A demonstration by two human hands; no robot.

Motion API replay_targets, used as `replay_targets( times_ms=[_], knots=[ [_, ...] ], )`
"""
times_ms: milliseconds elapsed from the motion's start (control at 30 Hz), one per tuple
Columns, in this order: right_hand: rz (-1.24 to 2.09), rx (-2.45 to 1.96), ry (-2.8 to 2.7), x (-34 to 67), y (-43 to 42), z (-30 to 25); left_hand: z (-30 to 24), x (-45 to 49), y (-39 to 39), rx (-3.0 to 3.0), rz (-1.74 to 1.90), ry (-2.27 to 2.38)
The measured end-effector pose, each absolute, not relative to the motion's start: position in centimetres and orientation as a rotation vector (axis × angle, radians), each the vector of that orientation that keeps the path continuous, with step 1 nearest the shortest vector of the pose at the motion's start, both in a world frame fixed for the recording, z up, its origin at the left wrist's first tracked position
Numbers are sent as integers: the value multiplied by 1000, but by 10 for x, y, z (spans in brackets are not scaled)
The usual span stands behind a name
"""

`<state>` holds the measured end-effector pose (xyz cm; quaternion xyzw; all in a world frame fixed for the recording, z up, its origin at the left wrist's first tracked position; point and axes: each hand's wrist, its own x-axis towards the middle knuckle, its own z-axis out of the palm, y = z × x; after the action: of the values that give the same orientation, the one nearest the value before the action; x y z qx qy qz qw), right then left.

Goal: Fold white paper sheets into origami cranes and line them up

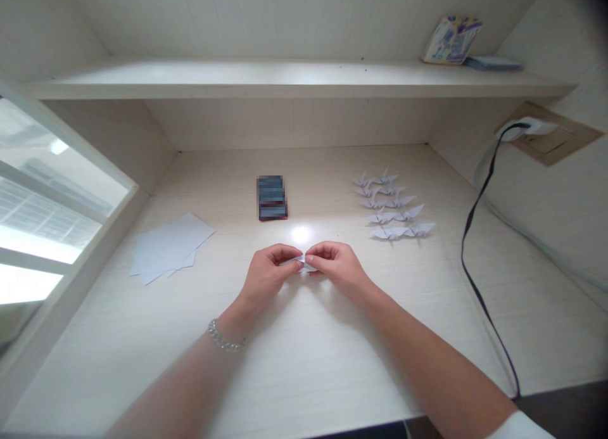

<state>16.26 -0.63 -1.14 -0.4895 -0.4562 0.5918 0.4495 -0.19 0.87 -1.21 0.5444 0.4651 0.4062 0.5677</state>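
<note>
Both hands meet at the middle of the desk around a small piece of folded white paper (pixel 308 267). My left hand (pixel 270 270) pinches its left side between thumb and fingers. On the right side, my right hand (pixel 336 265) grips it the same way. Fingers cover most of the paper, so its full shape is hidden. Several folded paper cranes (pixel 392 217) stand in two columns to the right, beyond my right hand. Off to the left lies a loose, overlapping stack of white paper sheets (pixel 168 246).
A dark, blurred-out phone-like object (pixel 272 198) lies behind my hands. Along the right runs a black cable (pixel 468 255) from a wall socket (pixel 551 135). The shelf (pixel 266 75) above holds a colourful packet (pixel 452 41) and a flat blue item (pixel 494 63). A window (pixel 47 204) borders the left.
</note>
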Motion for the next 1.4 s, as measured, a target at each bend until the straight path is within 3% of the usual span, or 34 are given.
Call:
replay_targets(
  times_ms=[500, 1400],
  knots=[
    [1261, -1266, -1382, 166, -8, -8, -12, -2, 9, 1183, 953, 1044],
    [1231, -1275, -1432, 167, -8, -8, -13, -4, 9, 1305, 908, 1107]
  ],
)
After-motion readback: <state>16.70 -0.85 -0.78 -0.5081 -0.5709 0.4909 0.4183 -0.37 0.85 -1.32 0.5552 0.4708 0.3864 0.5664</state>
